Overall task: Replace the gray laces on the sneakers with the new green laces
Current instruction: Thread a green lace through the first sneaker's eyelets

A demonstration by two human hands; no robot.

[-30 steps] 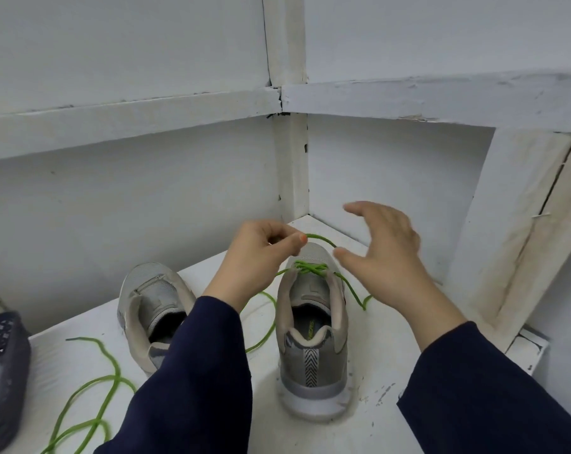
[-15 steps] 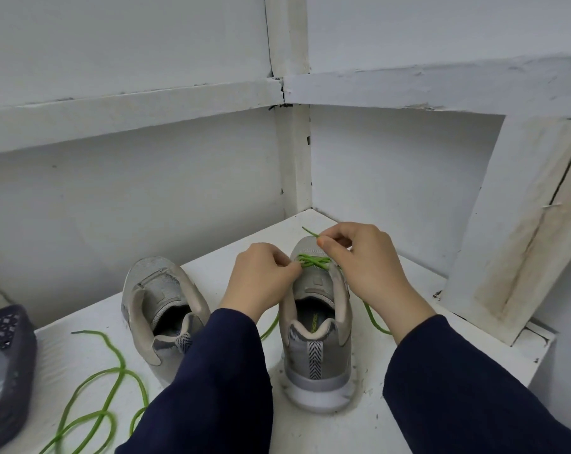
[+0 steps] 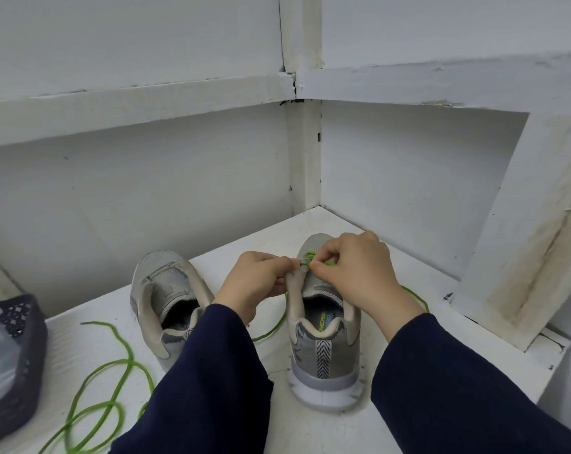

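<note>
Head: L hand (image 3: 254,280) grips sneaker (image 3: 323,352), R hand (image 3: 359,273) pinches green lace (image 3: 310,256); eyelets hidden.

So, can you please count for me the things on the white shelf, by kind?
Sneakers: 2, the left sneaker and the right sneaker.
Green laces: 2, the loose lace and the threaded lace.
Baskets: 1, the dark basket.
Total: 5.
</note>
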